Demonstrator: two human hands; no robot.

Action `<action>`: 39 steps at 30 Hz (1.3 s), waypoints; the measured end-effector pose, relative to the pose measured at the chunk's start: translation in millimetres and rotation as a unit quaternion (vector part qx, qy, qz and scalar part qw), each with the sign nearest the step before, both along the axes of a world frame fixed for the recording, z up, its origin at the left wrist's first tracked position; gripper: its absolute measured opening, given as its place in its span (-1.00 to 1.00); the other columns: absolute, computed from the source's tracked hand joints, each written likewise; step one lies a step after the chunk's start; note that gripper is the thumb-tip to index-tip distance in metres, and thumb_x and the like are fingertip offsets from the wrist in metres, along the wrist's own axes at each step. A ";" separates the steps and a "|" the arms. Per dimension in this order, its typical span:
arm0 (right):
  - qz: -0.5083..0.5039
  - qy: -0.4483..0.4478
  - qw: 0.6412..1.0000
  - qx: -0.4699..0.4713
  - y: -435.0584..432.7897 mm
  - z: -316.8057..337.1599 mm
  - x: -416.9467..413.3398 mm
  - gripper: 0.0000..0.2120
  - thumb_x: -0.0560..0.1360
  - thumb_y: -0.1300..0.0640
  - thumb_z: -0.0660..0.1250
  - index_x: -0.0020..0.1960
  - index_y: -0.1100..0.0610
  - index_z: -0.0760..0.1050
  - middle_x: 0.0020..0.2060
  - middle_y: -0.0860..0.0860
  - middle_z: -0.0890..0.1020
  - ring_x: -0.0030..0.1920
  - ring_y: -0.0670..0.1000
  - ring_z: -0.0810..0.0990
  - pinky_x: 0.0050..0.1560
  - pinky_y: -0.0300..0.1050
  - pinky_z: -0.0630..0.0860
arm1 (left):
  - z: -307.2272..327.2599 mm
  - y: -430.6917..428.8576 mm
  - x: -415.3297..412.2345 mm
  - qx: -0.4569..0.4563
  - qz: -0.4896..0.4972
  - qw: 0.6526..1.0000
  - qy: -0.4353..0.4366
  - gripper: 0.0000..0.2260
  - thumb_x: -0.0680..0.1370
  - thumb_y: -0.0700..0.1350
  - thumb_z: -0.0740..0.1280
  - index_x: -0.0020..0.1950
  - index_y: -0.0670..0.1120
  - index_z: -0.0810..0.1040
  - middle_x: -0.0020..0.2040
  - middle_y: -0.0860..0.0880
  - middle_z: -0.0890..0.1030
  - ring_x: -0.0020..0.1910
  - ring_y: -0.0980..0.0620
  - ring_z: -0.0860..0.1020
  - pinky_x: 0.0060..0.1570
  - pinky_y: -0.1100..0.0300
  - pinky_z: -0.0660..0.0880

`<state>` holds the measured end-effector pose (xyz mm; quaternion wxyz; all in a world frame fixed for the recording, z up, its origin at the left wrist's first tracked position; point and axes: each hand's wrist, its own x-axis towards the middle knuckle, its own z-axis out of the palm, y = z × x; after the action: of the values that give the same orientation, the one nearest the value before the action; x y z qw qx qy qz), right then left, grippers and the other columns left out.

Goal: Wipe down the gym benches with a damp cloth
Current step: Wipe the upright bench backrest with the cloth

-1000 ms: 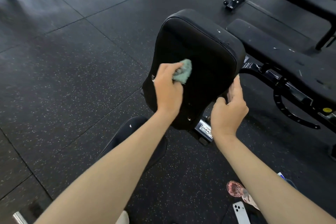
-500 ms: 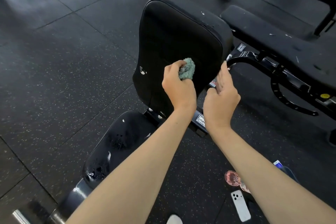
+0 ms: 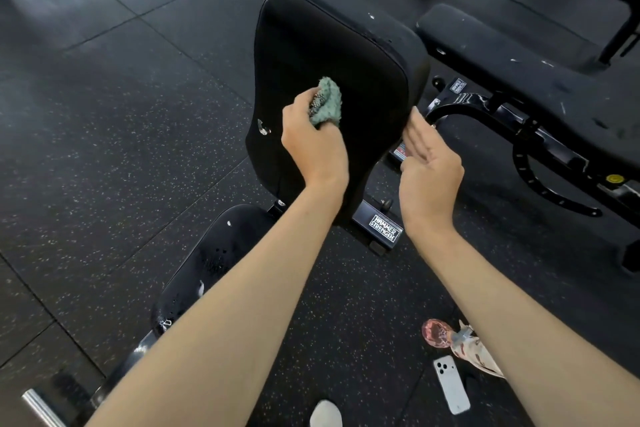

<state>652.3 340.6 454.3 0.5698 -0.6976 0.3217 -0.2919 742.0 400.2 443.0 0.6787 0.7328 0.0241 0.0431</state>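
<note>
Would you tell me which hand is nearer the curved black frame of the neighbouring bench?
Right. The right hand is open just left of the curved frame; the left hand grips the cloth against the backrest, farther left.

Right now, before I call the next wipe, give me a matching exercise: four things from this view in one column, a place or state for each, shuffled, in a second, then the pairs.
Column one
1. crumpled green cloth
2. flat white smartphone
3. black padded backrest
4. right hand

Column two
A. lying on the speckled black rubber floor
B. fingers straight, beside the backrest's right edge
C. gripped in the left hand, against the backrest
D. raised upright above the seat pad

Pairs: 1-C, 2-A, 3-D, 4-B
</note>
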 end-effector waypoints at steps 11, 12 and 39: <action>0.022 -0.004 1.000 0.022 -5.9 0.8 -0.9 -0.35 0.40 0.61 0.03 0.41 0.22 0.38 0.32 0.09 0.50 0.31 -0.08 0.49 0.28 -0.28 0.43 | -17.0 -6.5 -52.2 0.060 -0.155 0.976 -0.137 -0.60 0.41 -0.52 0.25 0.17 -0.22 0.58 0.11 -0.12 0.50 0.11 0.00 0.48 0.04 0.39 0.48; 0.026 0.000 0.999 0.031 -11.2 3.1 -2.0 -0.36 0.40 0.61 0.03 0.39 0.22 0.41 0.30 0.08 0.53 0.29 -0.09 0.51 0.27 -0.25 0.46 | -19.5 -4.3 -54.4 0.065 -0.186 0.969 -0.149 -0.59 0.39 -0.52 0.25 0.16 -0.22 0.59 0.09 -0.11 0.51 0.09 -0.01 0.49 0.03 0.32 0.51; 0.008 0.037 0.994 0.100 -27.5 -8.6 -3.4 -0.50 0.42 0.55 0.10 0.26 0.27 0.53 0.12 0.09 0.64 0.13 -0.07 0.62 0.22 -0.21 0.51 | -59.7 22.7 -32.6 0.233 -0.228 0.891 -0.316 -0.68 0.41 -0.42 0.24 0.10 -0.24 0.61 0.06 -0.20 0.55 0.07 -0.11 0.51 0.01 0.15 0.54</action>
<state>648.9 313.1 445.7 0.6263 -0.6504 0.3646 -0.2275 709.4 422.9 383.3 0.4513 0.8029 -0.3704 0.1206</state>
